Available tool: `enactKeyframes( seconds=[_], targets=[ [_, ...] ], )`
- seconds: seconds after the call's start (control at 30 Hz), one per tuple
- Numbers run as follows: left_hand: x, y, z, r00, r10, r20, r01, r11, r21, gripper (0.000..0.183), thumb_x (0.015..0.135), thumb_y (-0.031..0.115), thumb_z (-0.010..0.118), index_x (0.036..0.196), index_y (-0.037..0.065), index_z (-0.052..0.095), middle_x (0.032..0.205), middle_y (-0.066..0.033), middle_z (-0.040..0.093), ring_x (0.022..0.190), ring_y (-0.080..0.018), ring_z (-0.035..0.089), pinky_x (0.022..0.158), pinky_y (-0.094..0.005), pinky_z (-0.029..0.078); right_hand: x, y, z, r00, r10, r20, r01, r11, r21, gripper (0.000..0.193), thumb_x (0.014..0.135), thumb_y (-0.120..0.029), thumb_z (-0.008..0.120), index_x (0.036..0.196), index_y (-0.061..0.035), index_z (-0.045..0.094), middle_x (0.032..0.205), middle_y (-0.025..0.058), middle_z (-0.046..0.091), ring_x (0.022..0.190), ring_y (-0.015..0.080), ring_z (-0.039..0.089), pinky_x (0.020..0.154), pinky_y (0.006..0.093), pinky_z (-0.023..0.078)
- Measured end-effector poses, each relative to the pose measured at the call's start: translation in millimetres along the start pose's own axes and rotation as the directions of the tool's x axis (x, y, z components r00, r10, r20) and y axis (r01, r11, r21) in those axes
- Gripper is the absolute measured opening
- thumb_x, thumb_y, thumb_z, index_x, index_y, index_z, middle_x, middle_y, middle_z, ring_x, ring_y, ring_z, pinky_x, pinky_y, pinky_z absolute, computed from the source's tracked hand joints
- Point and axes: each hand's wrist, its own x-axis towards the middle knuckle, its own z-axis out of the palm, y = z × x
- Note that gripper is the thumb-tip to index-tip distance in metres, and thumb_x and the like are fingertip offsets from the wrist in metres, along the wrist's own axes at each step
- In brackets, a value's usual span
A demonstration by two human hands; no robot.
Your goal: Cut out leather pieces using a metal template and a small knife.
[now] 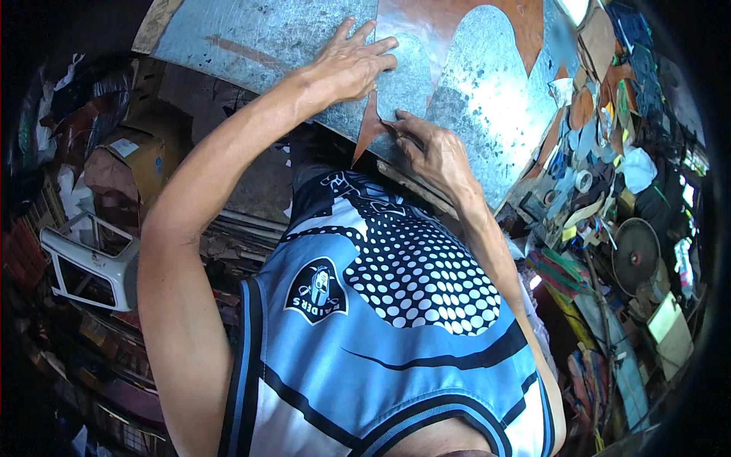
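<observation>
My left hand (352, 65) lies with its fingers spread on a grey metal-topped work surface (266, 34), by a straight edge of brown leather-like sheet (525, 30). Lower and to the right, the fingers of my right hand (442, 156) are closed in a pinch at the near edge of the surface. A small dark thing shows at those fingertips, too hidden to name. Just left of it, a pointed brown strip (368, 133) of the same sheet hangs over the edge. Farther up, the sheet has a rounded cut-out with grey metal showing through.
Scraps of leather and cloth (582, 110) crowd the right side, with a roll of tape (583, 180) and a white plastic bag (638, 169). A round fan (636, 257) stands beyond them. On the left are a cardboard box (141, 164) and a white frame (91, 263).
</observation>
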Motion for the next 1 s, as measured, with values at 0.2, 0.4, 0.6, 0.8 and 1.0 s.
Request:
enactKeyframes(
  seconds=[0.2, 0.4, 0.6, 0.8, 1.0],
  targets=[
    [8, 41, -30, 0.980, -0.157, 0.122, 0.151, 0.987, 0.054, 0.061, 0.078, 0.036, 0.079, 0.129, 0.009, 0.058, 0.150, -0.0134, 0.043, 0.146, -0.0377, 0.027, 0.122, -0.0570, 0.012, 7, -8, -5, 0.998, -0.041, 0.055, 0.043, 0.998, -0.046, 0.028, 0.087, -0.015, 0.063, 0.113, -0.0076, 0.070, 0.129, 0.0100, 0.064, 0.101, 0.0338, 0.068, 0.087, 0.0428, 0.056],
    [7, 45, -25, 0.971, -0.199, 0.129, 0.186, 0.977, 0.108, 0.068, 0.074, 0.036, 0.082, 0.130, 0.007, 0.055, 0.153, -0.0171, 0.038, 0.144, -0.0422, 0.028, 0.119, -0.0587, 0.015, 11, -5, -4, 0.987, -0.153, 0.050, 0.158, 0.981, -0.113, 0.027, 0.087, -0.014, 0.064, 0.114, -0.0115, 0.069, 0.127, 0.0081, 0.065, 0.104, 0.0328, 0.068, 0.086, 0.0417, 0.056],
    [1, 50, -24, 0.965, -0.229, 0.125, 0.221, 0.973, 0.071, 0.067, 0.077, 0.030, 0.081, 0.132, 0.005, 0.052, 0.153, -0.0194, 0.035, 0.143, -0.0444, 0.027, 0.119, -0.0590, 0.015, 13, 12, -27, 0.973, -0.216, 0.082, 0.229, 0.947, -0.224, 0.025, 0.087, -0.015, 0.063, 0.110, -0.0106, 0.072, 0.131, 0.0127, 0.063, 0.099, 0.0329, 0.070, 0.083, 0.0425, 0.058],
    [-1, 49, -27, 0.962, -0.247, 0.116, 0.239, 0.968, 0.078, 0.062, 0.076, 0.025, 0.081, 0.130, 0.007, 0.055, 0.152, -0.0196, 0.037, 0.143, -0.0440, 0.027, 0.119, -0.0589, 0.014, 20, 17, -41, 0.971, -0.183, 0.153, 0.219, 0.938, -0.269, 0.027, 0.086, -0.017, 0.067, 0.113, -0.0160, 0.073, 0.141, 0.0136, 0.054, 0.103, 0.0328, 0.069, 0.088, 0.0410, 0.057],
    [10, 66, -35, 0.935, -0.333, 0.123, 0.319, 0.940, 0.124, 0.058, 0.077, 0.037, 0.079, 0.124, 0.008, 0.060, 0.148, -0.0241, 0.040, 0.141, -0.0465, 0.030, 0.117, -0.0596, 0.017, 23, 18, -42, 0.962, -0.212, 0.173, 0.251, 0.936, -0.248, 0.026, 0.085, -0.016, 0.068, 0.111, -0.0143, 0.073, 0.142, 0.0141, 0.054, 0.095, 0.0334, 0.071, 0.081, 0.0410, 0.059]
  ],
)
